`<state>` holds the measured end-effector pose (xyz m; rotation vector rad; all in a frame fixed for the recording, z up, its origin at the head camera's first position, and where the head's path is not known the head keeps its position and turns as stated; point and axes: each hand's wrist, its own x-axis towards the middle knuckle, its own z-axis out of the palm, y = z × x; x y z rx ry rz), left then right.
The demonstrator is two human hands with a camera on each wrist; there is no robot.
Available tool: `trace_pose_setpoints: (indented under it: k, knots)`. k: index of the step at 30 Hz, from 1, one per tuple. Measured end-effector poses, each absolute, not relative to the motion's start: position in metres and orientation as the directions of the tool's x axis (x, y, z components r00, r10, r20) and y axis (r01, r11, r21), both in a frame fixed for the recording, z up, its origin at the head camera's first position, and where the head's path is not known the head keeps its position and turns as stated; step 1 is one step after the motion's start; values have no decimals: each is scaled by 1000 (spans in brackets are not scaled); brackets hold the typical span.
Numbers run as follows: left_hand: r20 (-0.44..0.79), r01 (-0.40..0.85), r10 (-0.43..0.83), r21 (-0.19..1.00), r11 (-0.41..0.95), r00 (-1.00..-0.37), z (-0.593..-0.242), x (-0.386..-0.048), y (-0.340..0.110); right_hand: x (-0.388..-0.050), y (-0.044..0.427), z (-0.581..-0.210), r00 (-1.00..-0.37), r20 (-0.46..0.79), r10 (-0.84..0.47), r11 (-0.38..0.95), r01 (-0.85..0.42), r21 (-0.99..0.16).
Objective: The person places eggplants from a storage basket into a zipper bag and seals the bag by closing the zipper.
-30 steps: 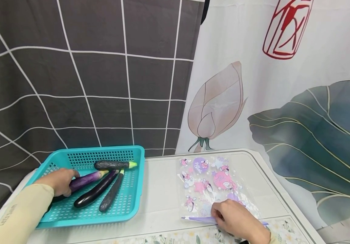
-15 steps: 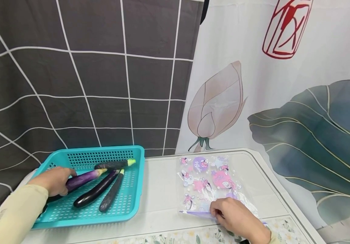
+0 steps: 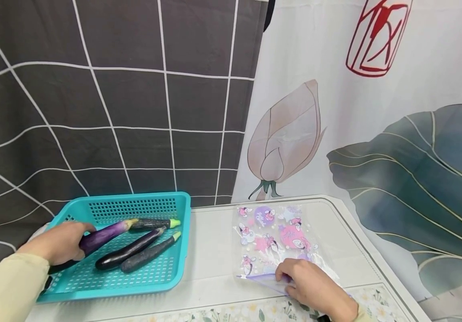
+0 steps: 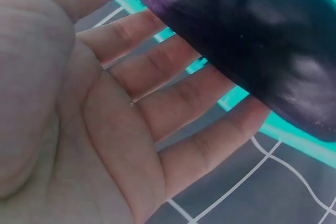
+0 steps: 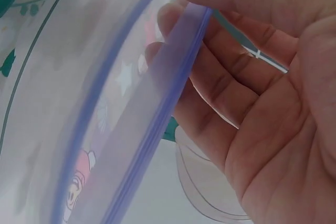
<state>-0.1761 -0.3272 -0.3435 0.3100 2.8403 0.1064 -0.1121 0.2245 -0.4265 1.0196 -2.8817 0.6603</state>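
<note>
My left hand (image 3: pixel 59 241) grips one purple eggplant (image 3: pixel 102 237), smooth and long, violet toward its pale stem end and nearly black toward the other; its stem end points away to the hand's right. Beneath that hand is one teal basket (image 3: pixel 112 294) with slotted walls. Inside, right of my hand, lie three more long vegetables: a glossy black eggplant (image 3: pixel 128 251), a matte dark vegetable (image 3: pixel 148 255) touching it, and a speckled dark vegetable (image 3: pixel 150 224) with a bright green end, making four. Farther right, on the tabletop (image 3: pixel 212 250), my right hand (image 3: pixel 309 284) pinches the lilac-edged mouth of one clear bag (image 3: pixel 269 250), printed pink and purple.
</note>
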Motion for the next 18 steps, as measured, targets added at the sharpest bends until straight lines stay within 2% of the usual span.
trace_pose_setpoints:
  k: [11,18]
  knots:
    - [-170,224,235,81,971,-957,-335,-164,-331,-111,223,-427,-782,160,-602,694,-612,-380]
    - [-105,230,235,58,971,-966,-334,-159,-328,-114,224,-429,-730,243,-639,614,-674,-410]
